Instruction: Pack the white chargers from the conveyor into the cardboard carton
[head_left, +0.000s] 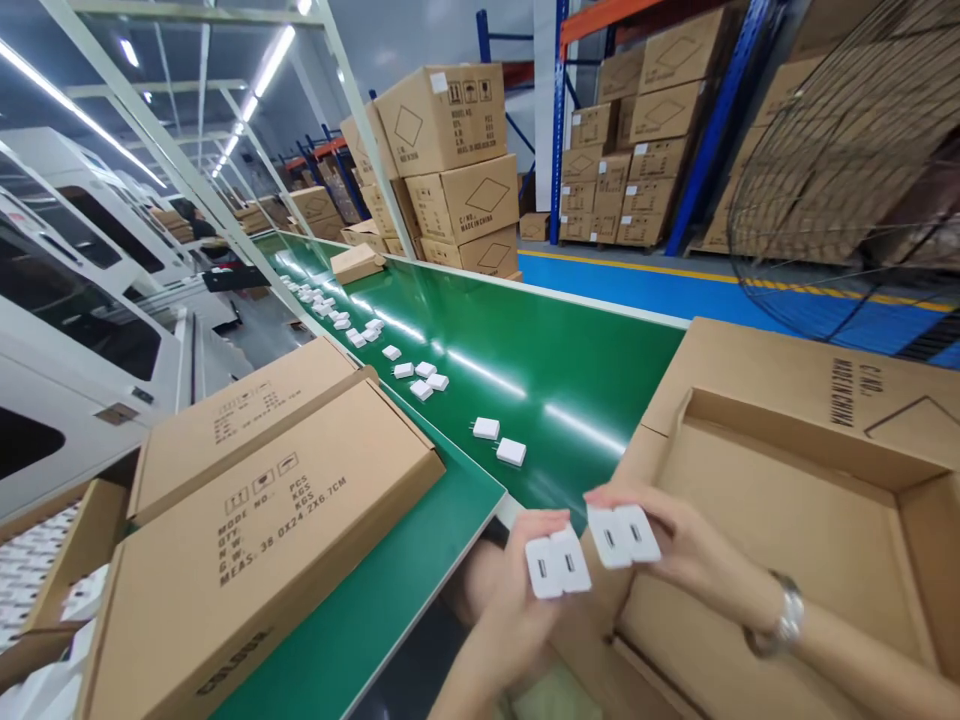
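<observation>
Side by side in my left hand [514, 600] are two white USB charger plugs [559, 566], their USB port ends facing me. My right hand [694, 545], with a silver bracelet on the wrist, grips another two white USB charger plugs [622, 536] the same way. The two pairs are close together but apart, just past the belt's near end. Beneath and to the right of my right hand is an open shallow cardboard box [787, 510]; the part of its floor that shows is bare. Several more white chargers [511, 452] lie scattered along the green conveyor belt [570, 360].
Closed flat cartons [300, 520] rest on a green side surface at left. Beyond them an open box [105, 530] holds white pieces. Stacked cartons [465, 200] stand behind the belt. A wire fan guard [840, 190] is at upper right, and white machines [82, 230] line the left.
</observation>
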